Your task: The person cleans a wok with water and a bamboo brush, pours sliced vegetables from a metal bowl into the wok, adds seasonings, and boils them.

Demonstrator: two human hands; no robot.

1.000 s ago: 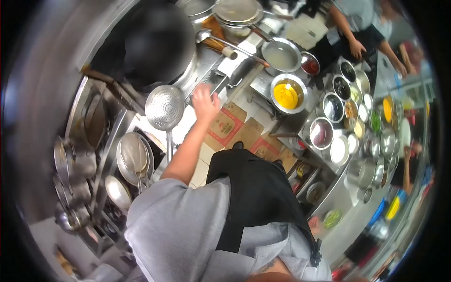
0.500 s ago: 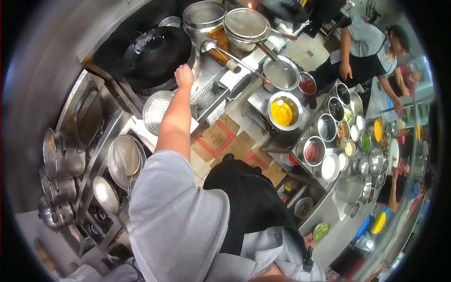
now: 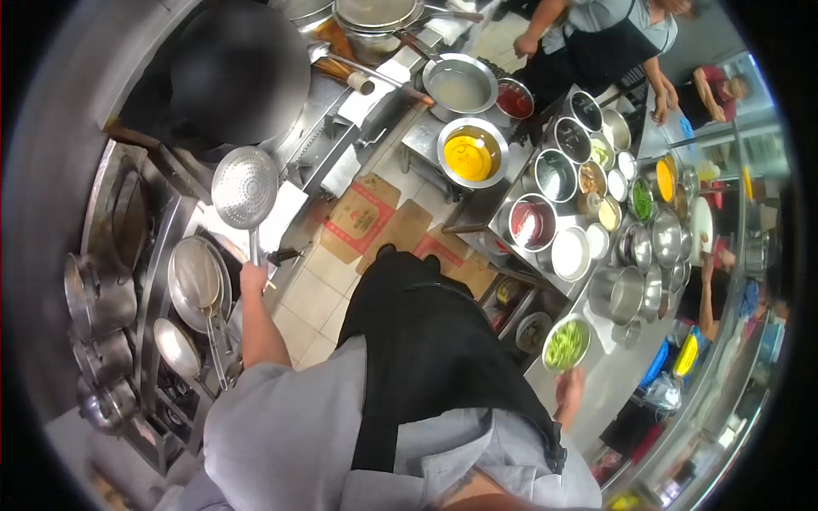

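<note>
My left hand (image 3: 253, 278) is closed around the handle of a perforated metal skimmer (image 3: 245, 187). The skimmer's round head is just in front of a large dark wok (image 3: 234, 77), which looks blurred. My right hand (image 3: 569, 387), low on the right side, grips a metal bowl (image 3: 584, 324) from below; part of the fingers is hidden by it. Green sliced vegetables (image 3: 565, 346) fill the bowl.
A bowl of yellow liquid (image 3: 471, 157) and a pot of cloudy liquid (image 3: 460, 87) stand on a low stand. Several ingredient bowls cover the right counter, including a red one (image 3: 532, 223). A co-worker (image 3: 596, 43) stands beyond. Strainers (image 3: 198, 277) lie left.
My left hand has drawn back from the wok's edge and taken hold of the skimmer's handle. The bowl of green vegetables has come up into fuller view in my right hand. The view has shifted.
</note>
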